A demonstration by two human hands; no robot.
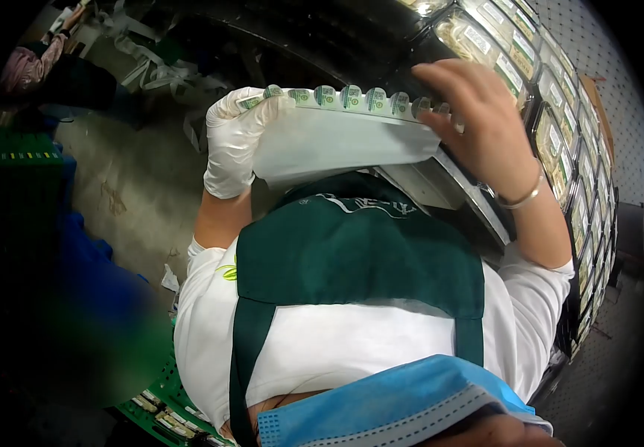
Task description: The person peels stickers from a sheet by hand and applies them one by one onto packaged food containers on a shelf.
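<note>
A strip of round green-and-white labels (350, 97) runs along the top edge of pale backing paper (344, 141), stretched in front of my apron. My left hand (234, 141), in a white glove, is closed on the strip's left end, with one label at its fingers. My right hand (478, 123), bare with a bracelet at the wrist, is slightly blurred at the other end. Its fingers are apart, with the thumb close to the last labels. Whether the thumb touches them I cannot tell, as the hand hides that end.
Stacked clear-lidded food packs (523, 52) in black trays rise on the right. A dark surface (322, 45) lies beyond the strip. Green crates (20, 160) stand at the left, near loose pale strips (147, 63). Another person's sleeve (31, 63) shows at top left.
</note>
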